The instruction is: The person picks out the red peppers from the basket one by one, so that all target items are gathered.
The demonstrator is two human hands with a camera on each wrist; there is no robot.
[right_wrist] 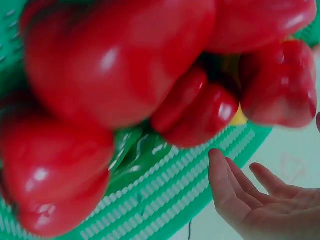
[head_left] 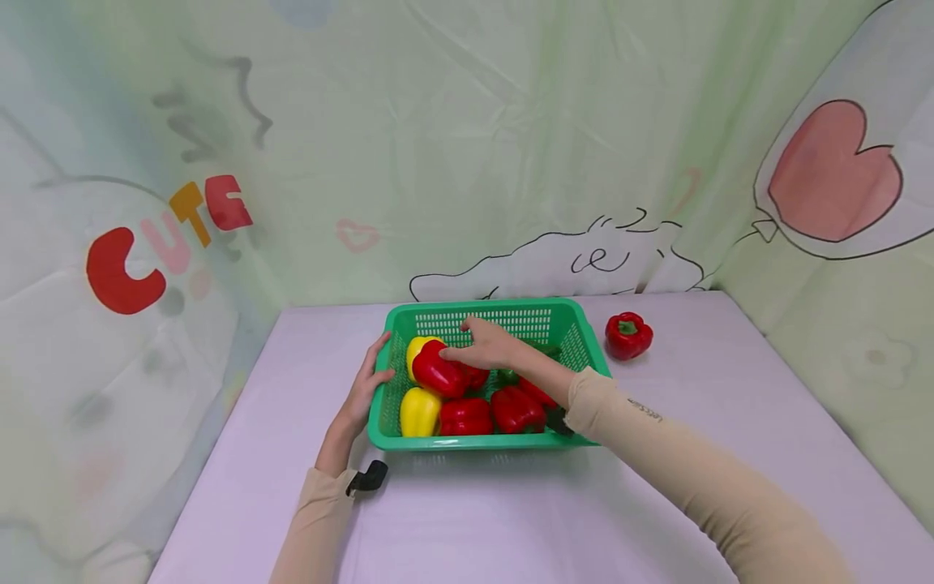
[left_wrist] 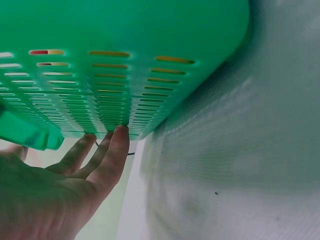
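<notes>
A green plastic basket (head_left: 474, 443) holds several red bell peppers, yellow bell peppers and green peppers. My left hand (head_left: 362, 395) rests against the basket's left side; in the left wrist view its fingers (left_wrist: 112, 155) lie fairly straight on the slotted wall. Over the basket's left half reaches my right hand (head_left: 487, 345), its thumb side close to a red bell pepper (head_left: 438, 371) lying on others. The right wrist view shows the right hand (right_wrist: 265, 197) with spread fingers and nothing in its grasp. A yellow bell pepper (head_left: 420, 412) sits in the near left corner beside another red bell pepper (head_left: 465, 417).
One red bell pepper (head_left: 628, 336) stands on the table right of the basket. Inside the basket, glossy green peppers (right_wrist: 140, 155) lie under the red ones. The pale lilac table (head_left: 467, 519) meets a printed curtain (head_left: 467, 162) at its back and sides.
</notes>
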